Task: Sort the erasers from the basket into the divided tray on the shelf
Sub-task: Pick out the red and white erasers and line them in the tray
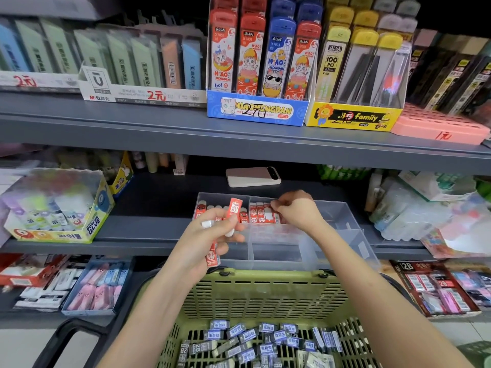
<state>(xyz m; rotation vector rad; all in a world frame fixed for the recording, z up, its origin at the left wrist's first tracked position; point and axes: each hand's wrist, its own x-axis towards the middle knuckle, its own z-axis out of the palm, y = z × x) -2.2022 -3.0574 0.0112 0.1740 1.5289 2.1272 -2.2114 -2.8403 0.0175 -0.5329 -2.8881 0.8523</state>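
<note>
The tray (342, 216) sits at the front edge of the middle shelf (148, 227), with the basket (265, 277) just below and in front of it. This looks like the placing step, with red erasers being stood on end in the tray's back compartments.

The left grip (210, 232) hangs over the tray's front-left corner with its fingers curled round a small bunch of red erasers (235, 208). One pokes up past the thumb and another hangs below the palm.

The right grip (297, 211) is down in the back-middle compartment, its fingers curled onto the tops of a red row (261, 215) standing there. Whether it pinches one eraser or only presses the row square cannot be told from here.

A second row (210, 209) stands in the back-left compartment. The front compartments and those on the right look bare.

The basket's floor holds a loose heap of grey erasers (252, 338), so most of the sorting seems still to be done.

The next move likely calls for the right grip to take an eraser from the left bunch. It would then be slipped upright against the row's end without tipping its neighbours. The grey ones would want a compartment of their own.
</note>
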